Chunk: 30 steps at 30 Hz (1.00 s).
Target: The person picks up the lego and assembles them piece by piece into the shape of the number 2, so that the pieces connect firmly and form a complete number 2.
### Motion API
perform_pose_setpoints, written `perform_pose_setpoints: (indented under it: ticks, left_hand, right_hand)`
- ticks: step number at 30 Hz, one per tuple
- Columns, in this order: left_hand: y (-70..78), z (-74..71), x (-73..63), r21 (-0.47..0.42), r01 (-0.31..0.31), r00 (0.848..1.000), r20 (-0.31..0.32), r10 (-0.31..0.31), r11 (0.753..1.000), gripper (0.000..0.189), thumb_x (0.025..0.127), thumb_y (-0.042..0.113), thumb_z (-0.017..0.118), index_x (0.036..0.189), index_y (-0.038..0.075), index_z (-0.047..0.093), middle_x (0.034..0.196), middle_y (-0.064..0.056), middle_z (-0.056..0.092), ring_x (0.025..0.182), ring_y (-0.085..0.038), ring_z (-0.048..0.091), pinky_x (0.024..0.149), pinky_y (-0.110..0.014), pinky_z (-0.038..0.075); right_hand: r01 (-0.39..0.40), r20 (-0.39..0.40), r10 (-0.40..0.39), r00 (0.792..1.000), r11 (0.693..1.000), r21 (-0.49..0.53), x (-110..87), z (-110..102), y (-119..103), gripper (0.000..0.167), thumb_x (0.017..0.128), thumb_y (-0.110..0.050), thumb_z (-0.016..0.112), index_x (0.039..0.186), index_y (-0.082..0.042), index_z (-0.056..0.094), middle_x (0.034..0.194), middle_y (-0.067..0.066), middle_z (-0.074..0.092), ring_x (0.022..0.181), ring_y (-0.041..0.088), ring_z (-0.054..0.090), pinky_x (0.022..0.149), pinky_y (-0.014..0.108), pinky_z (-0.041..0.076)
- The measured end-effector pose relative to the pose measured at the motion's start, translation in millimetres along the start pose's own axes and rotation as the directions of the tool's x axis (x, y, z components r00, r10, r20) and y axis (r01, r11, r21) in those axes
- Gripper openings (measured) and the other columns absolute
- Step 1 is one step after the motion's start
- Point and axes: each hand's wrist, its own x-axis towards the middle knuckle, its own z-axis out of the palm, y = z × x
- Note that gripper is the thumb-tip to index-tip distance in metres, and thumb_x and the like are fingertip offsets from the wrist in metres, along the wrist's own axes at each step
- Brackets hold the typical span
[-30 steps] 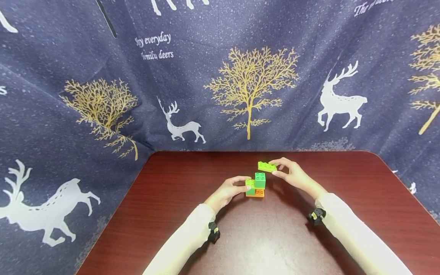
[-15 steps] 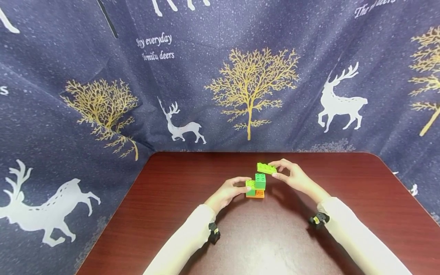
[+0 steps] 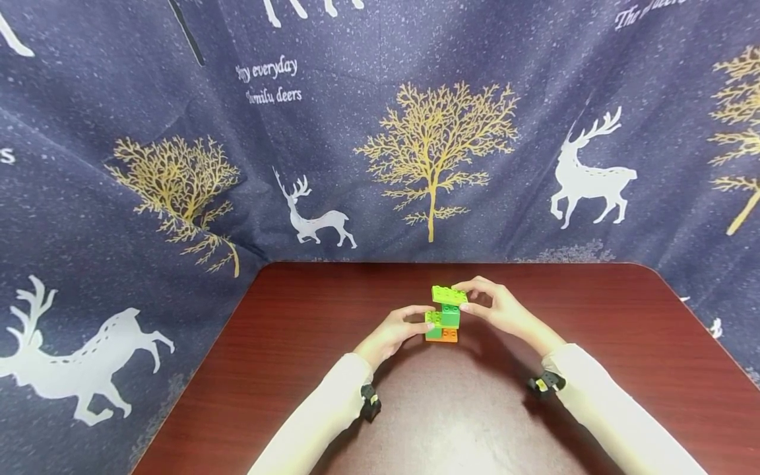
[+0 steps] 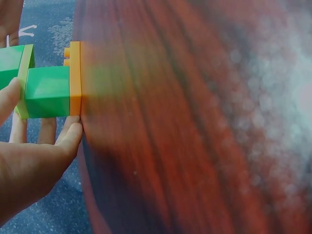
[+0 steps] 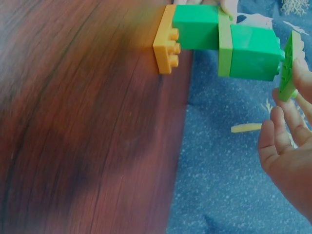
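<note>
A stack of toy building bricks stands on the table: an orange plate (image 3: 449, 336) at the bottom, a green brick (image 4: 48, 91) on it, a lime plate (image 5: 224, 44) above, and a second green brick (image 5: 254, 52) on top. My left hand (image 3: 394, 332) holds the stack from the left, its thumb on the middle lime plate. My right hand (image 3: 501, 309) pinches another lime plate (image 3: 448, 295) by its right end. That plate hangs tilted just over the upper green brick's studs; in the right wrist view a narrow gap shows at one end.
The reddish-brown wooden table (image 3: 309, 303) has a bright glare near its front. A dark blue cloth (image 3: 380, 132) with deer and golden trees hangs behind and beside it. Black wrist cameras (image 3: 369, 401) sit at both sleeves.
My right hand has brought its lime plate to the left and slightly down, from behind and right of the stack to over the upper green brick. The left hand stays in place.
</note>
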Motion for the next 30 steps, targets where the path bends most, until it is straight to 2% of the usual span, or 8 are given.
perform_pose_setpoints:
  ticks: [9, 18, 21, 25, 30]
  left_hand:
    - [-2.7, 0.1, 1.2, 0.008, -0.018, 1.000, -0.001, 0.018, 1.000, 0.042, 0.083, 0.002, 0.072, 0.124, 0.003, 0.063, 0.116, -0.014, 0.065, 0.095, -0.015, 0.063, 0.090, -0.029, 0.049]
    - [-2.4, 0.0, 1.1, 0.000, -0.008, 1.000, -0.012, 0.008, 1.000, 0.043, 0.083, 0.002, 0.072, 0.124, 0.003, 0.063, 0.117, -0.012, 0.065, 0.094, -0.015, 0.063, 0.089, -0.029, 0.049]
    - [-1.1, 0.2, 0.5, 0.006, -0.004, 1.000, -0.012, 0.004, 1.000, 0.042, 0.083, 0.004, 0.073, 0.124, 0.004, 0.063, 0.117, -0.010, 0.065, 0.095, -0.015, 0.063, 0.090, -0.028, 0.049]
    - [-0.1, 0.2, 0.1, 0.010, -0.006, 1.000, -0.010, 0.006, 1.000, 0.043, 0.083, 0.005, 0.073, 0.124, 0.004, 0.063, 0.117, -0.009, 0.065, 0.094, -0.014, 0.063, 0.089, -0.028, 0.049]
    - [-0.9, -0.3, -0.2, 0.011, -0.004, 1.000, -0.011, 0.004, 1.000, 0.044, 0.083, 0.004, 0.073, 0.125, 0.002, 0.062, 0.114, -0.010, 0.066, 0.093, -0.014, 0.063, 0.090, -0.028, 0.048]
  right_hand:
    - [-0.013, 0.027, 0.012, 1.000, 1.000, 0.020, 0.4, 6.1, -1.2, 0.033, 0.081, 0.009, 0.070, 0.113, 0.007, 0.064, 0.091, 0.018, 0.062, 0.080, 0.038, 0.054, 0.064, 0.040, 0.049]
    - [-0.007, 0.018, 0.007, 1.000, 1.000, 0.003, 0.9, 9.1, -3.8, 0.035, 0.078, 0.009, 0.072, 0.112, 0.008, 0.064, 0.091, 0.018, 0.063, 0.080, 0.037, 0.056, 0.065, 0.040, 0.049]
    - [-0.029, 0.006, 0.028, 1.000, 1.000, 0.010, 1.2, 9.9, -4.7, 0.035, 0.078, 0.009, 0.073, 0.112, 0.008, 0.064, 0.092, 0.018, 0.064, 0.080, 0.036, 0.056, 0.065, 0.035, 0.049]
    - [-0.047, -0.015, 0.047, 0.999, 0.999, 0.018, 1.0, 10.9, -5.5, 0.030, 0.077, 0.008, 0.074, 0.106, 0.006, 0.065, 0.094, 0.018, 0.065, 0.081, 0.036, 0.055, 0.065, 0.035, 0.049]
    - [-0.016, -0.029, 0.016, 0.999, 1.000, -0.007, -0.8, 12.1, -5.4, 0.024, 0.076, 0.009, 0.075, 0.098, 0.003, 0.067, 0.090, 0.017, 0.065, 0.080, 0.035, 0.056, 0.066, 0.039, 0.049]
